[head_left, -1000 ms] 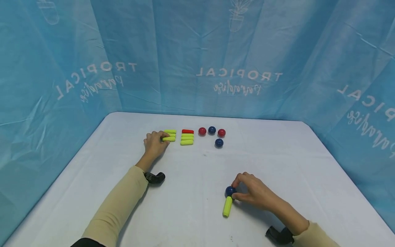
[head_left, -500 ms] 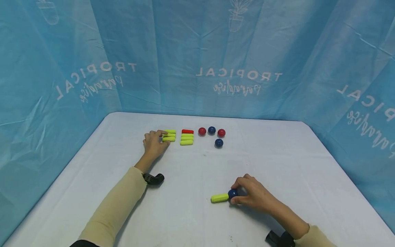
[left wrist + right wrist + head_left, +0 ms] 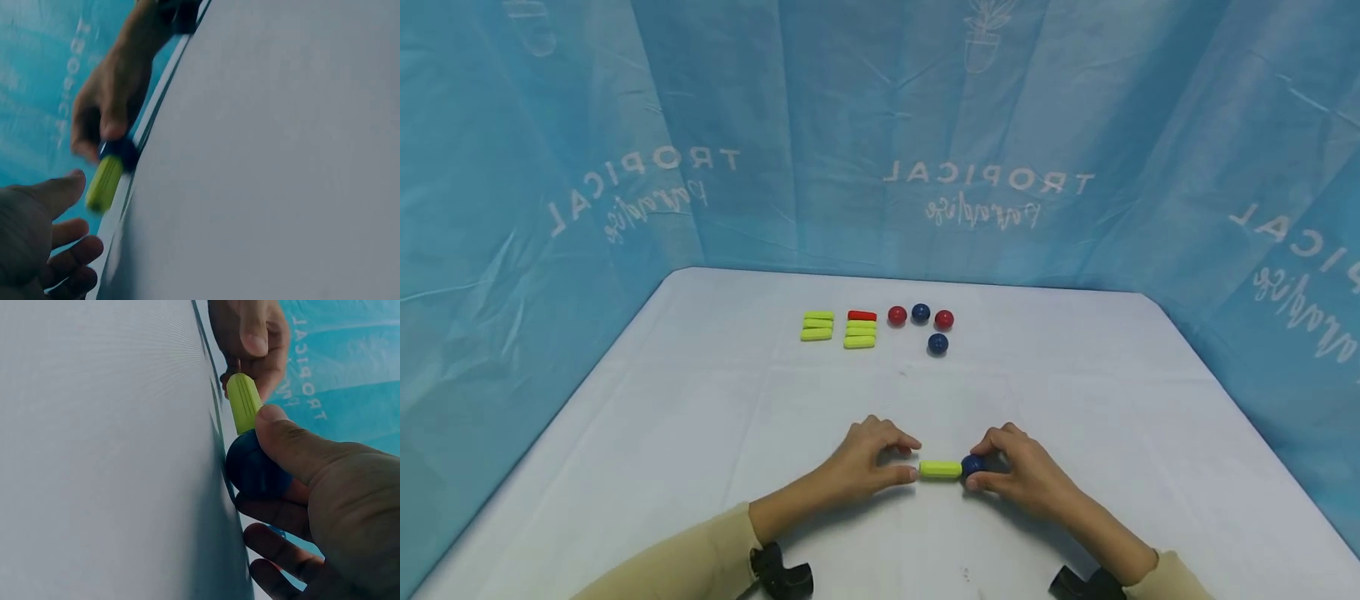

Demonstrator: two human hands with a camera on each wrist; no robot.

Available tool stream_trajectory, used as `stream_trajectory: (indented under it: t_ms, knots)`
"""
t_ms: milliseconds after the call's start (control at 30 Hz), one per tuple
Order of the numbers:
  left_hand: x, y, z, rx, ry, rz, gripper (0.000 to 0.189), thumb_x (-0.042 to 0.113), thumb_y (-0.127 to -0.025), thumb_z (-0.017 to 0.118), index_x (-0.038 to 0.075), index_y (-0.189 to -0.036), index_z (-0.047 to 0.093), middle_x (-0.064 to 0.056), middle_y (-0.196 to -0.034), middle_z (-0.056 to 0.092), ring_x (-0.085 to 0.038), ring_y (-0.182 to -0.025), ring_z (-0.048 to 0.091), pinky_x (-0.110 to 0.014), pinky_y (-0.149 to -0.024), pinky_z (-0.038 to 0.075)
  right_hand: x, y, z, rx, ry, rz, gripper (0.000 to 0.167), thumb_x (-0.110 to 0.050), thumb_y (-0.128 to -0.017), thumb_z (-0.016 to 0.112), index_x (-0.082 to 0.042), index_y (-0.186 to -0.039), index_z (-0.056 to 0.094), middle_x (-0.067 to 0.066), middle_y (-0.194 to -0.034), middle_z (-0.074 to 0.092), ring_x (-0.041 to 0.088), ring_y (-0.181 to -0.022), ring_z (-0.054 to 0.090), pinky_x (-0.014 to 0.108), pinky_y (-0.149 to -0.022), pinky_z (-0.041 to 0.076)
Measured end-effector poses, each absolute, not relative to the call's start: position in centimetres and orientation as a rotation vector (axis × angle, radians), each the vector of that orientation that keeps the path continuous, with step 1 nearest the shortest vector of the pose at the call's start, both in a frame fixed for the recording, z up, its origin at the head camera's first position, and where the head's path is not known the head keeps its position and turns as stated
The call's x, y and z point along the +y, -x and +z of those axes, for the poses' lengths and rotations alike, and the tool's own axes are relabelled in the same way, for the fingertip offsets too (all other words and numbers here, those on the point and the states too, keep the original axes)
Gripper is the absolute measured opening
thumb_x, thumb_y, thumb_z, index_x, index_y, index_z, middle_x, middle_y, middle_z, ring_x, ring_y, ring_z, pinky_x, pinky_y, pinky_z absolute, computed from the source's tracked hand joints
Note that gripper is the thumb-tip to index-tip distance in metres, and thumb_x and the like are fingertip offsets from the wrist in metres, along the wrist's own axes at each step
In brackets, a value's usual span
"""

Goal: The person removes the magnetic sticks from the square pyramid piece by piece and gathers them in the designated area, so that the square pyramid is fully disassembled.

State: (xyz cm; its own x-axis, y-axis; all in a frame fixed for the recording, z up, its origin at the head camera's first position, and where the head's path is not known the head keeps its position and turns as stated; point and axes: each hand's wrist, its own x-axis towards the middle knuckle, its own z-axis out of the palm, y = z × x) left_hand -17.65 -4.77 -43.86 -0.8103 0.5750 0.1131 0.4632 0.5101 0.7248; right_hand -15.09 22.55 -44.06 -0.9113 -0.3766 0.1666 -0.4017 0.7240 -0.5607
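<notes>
My right hand (image 3: 1026,471) pinches a dark blue ball (image 3: 257,465) between thumb and fingers, low over the table. From the ball a yellow-green stick (image 3: 940,469) points left, its end against the ball. My left hand (image 3: 872,462) is at the stick's free end, thumb and fingers apart around a gap, holding nothing. In the left wrist view the same stick (image 3: 105,183) lies beyond the left thumb, with the blue ball (image 3: 120,152) behind it in the right hand's fingers.
At the back stand two stacks of sticks: a yellow-green stack (image 3: 817,327) and another with a red stick (image 3: 862,316) on its far side. Right of them lie red balls (image 3: 897,316) and blue balls (image 3: 937,343). A blue printed curtain (image 3: 880,133) encloses the white table (image 3: 737,400).
My left hand has left the far stick stack and come near the front, beside the held stick. The right hand has turned the stick from pointing toward me to pointing left.
</notes>
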Motion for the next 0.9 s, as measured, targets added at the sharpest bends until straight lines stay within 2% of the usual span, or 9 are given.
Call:
stream_trajectory:
  t_ms: [167, 333, 600, 733, 900]
  knots:
    - [-2.5, 16.4, -44.5, 2.622, -0.881, 1.199, 0.034, 0.038, -0.079, 0.073, 0.021, -0.108, 0.068, 0.008, -0.098, 0.065, -0.008, -0.088, 0.045, -0.030, -0.081, 0.028, 22.5, 15.0, -44.4, -2.890, -0.625, 0.963, 0.032, -0.045, -0.070, 0.076, -0.027, -0.093, 0.062, -0.013, -0.091, 0.056, 0.003, -0.086, 0.052, 0.026, -0.078, 0.045]
    - [-1.4, 16.2, -45.0, 2.718, -0.864, 1.242, 0.024, 0.033, -0.077, 0.076, 0.021, -0.098, 0.072, 0.008, -0.090, 0.068, -0.004, -0.081, 0.044, -0.027, -0.078, 0.026, 22.4, 14.9, -44.8, -2.872, -0.639, 0.972, 0.032, -0.043, -0.070, 0.077, -0.027, -0.092, 0.061, -0.013, -0.089, 0.056, 0.002, -0.083, 0.050, 0.024, -0.076, 0.044]
    - [-2.5, 16.5, -44.6, 2.827, -0.875, 1.158, 0.018, 0.031, -0.079, 0.074, 0.022, -0.094, 0.072, 0.008, -0.086, 0.067, -0.003, -0.080, 0.044, -0.029, -0.079, 0.028, 22.1, 14.8, -44.5, -2.853, -0.677, 0.982, 0.031, -0.045, -0.072, 0.075, -0.026, -0.092, 0.061, -0.013, -0.090, 0.057, 0.002, -0.082, 0.050, 0.024, -0.075, 0.044]
    - [-5.5, 18.4, -44.4, 2.919, -0.731, 1.207, 0.017, 0.027, -0.079, 0.075, 0.021, -0.095, 0.072, 0.007, -0.087, 0.066, -0.008, -0.083, 0.046, -0.031, -0.080, 0.028, 22.0, 14.8, -44.3, -2.865, -0.666, 0.959, 0.032, -0.046, -0.072, 0.074, -0.026, -0.092, 0.061, -0.013, -0.090, 0.057, 0.003, -0.082, 0.051, 0.024, -0.076, 0.045]
    - [-10.1, 23.0, -44.0, 3.094, -0.451, 1.267, 0.021, 0.024, -0.079, 0.075, 0.017, -0.099, 0.072, -0.001, -0.094, 0.064, -0.019, -0.091, 0.045, -0.037, -0.081, 0.028, 22.2, 14.9, -44.0, -2.863, -0.661, 0.977, 0.030, -0.046, -0.073, 0.074, -0.025, -0.092, 0.061, -0.013, -0.090, 0.058, 0.004, -0.085, 0.052, 0.027, -0.079, 0.047]
